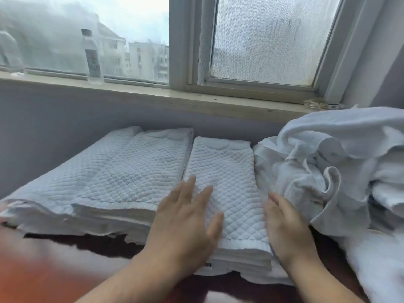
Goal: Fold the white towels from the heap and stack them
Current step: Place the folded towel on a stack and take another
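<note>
a dark red-brown table (105, 246) sits under a big window (269, 40), with a grey wall (54, 119) below the sill (153, 97). a clear bottle (93, 57) stands on the sill. folded white towels lie by the wall: a wide pile (105, 178) on the left and a narrow pile (227, 176) in the middle. the messy heap (341, 162) is just right of it. the left hand (183, 219) lies flat on the narrow pile. the right hand (286, 228), fingers straight, is at its right side, blocking part of the heap. both hands hold nothing.
</note>
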Motion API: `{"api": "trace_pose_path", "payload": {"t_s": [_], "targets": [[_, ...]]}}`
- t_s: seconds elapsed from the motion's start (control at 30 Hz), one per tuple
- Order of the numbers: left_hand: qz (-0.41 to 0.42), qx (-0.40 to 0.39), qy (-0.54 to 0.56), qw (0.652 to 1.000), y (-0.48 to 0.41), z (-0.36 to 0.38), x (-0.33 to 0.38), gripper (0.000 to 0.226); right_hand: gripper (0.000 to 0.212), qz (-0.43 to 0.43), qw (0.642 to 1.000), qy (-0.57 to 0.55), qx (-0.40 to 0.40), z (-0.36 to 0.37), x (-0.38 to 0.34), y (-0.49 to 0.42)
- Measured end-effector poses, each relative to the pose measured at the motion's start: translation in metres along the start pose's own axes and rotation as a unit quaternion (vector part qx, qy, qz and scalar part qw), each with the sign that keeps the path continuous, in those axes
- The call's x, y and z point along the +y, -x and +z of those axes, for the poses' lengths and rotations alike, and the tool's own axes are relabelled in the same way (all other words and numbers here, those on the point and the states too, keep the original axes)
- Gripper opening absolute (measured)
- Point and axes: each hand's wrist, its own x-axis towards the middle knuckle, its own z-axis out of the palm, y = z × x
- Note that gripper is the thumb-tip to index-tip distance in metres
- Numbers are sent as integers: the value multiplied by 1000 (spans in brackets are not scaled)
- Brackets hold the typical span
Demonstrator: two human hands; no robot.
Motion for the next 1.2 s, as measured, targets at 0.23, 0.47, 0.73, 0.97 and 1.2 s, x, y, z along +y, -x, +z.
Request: {"api": "trace_pose_path", "payload": {"t_s": [0.23,0.47,0.73,0.97,1.2], "targets": [[39,6,-64,997,-10,7,-13,81,50,-2,990,-115,-82,24,-7,4],[18,-49,-69,996,-20,7,-25,73,47,-9,992,-1,-125,28,-14,-4],[4,-69,-54,996,38,-5,10,64,26,23,987,-20,-155,-46,-8,43],[81,-53,73,993,62,-16,74,52,16,-1,999,-18,-27,-137,2,88],[142,-62,151,976,89,42,144,39,24,-20,990,74,118,-191,83,139]]}}
